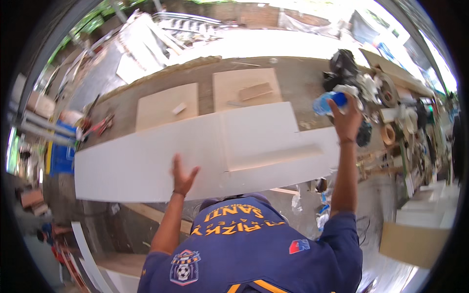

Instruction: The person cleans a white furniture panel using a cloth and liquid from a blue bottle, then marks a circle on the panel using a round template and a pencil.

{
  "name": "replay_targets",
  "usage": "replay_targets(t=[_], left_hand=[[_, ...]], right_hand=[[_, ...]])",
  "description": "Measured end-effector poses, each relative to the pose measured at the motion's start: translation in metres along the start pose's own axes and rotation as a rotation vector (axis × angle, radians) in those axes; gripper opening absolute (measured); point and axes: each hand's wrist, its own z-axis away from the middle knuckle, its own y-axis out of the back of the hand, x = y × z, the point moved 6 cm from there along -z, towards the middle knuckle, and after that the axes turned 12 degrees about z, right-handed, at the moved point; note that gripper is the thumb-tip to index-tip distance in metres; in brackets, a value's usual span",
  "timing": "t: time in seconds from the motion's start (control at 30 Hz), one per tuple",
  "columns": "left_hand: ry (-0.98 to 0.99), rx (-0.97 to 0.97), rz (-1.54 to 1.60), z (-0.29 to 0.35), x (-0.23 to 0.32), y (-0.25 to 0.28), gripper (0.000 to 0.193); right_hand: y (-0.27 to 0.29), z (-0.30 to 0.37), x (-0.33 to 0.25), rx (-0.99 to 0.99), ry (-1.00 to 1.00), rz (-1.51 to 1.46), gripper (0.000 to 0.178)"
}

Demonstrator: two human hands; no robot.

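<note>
My right hand (pixel 348 116) grips a clear plastic bottle (pixel 322 104) with a blue part, held tilted at the far right end of a large white panel (pixel 141 161). Pale cloth or plastic beside the bottle partly blends with it. My left hand (pixel 183 177), slightly blurred, is open with thumb and fingers apart over the near middle of the panel; whether it touches the surface I cannot tell. A long shallow recess or strip (pixel 276 157) runs along the panel's right half, and a step is cut in its far edge.
Two light wooden boards (pixel 168 100) lie beyond the panel, with small offcuts (pixel 255 91) on them. A black plastic bag (pixel 343 66) and tape rolls (pixel 387 134) crowd the right side. Red-handled tools (pixel 102 125) and a blue bin (pixel 63 154) are at left.
</note>
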Motion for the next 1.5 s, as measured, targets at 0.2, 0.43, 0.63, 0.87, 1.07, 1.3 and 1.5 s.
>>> replay_targets(t=[0.2, 0.43, 0.63, 0.87, 1.07, 1.3, 1.5], left_hand=[[-0.455, 0.042, 0.514, -0.01, 0.225, -0.107, 0.107], [-0.419, 0.083, 0.804, 0.057, 0.261, -0.076, 0.075], [-0.135, 0.264, 0.921, 0.153, 0.214, -0.048, 0.071], [-0.075, 0.139, 0.871, 0.198, 0.172, -0.03, 0.064], [-0.243, -0.036, 0.875, 0.193, 0.209, -0.034, 0.053], [-0.112, -0.089, 0.847, 0.184, 0.228, -0.067, 0.05], [-0.135, -0.349, 0.709, 0.163, 0.279, -0.13, 0.05]], right_hand=[[0.134, 0.022, -0.111, -0.046, 0.482, -0.004, 0.052], [0.103, 0.144, -0.214, -0.319, 0.785, -0.237, 0.024], [0.082, 0.2, -0.235, -0.684, 0.412, -0.53, 0.02], [0.075, 0.223, -0.212, -0.874, 0.065, -0.73, 0.051], [0.093, 0.254, -0.206, -1.157, -0.033, -0.827, 0.049], [0.104, 0.263, -0.104, -1.287, 0.049, -0.591, 0.03], [0.195, 0.204, -0.057, -0.535, 0.218, -1.069, 0.024]])
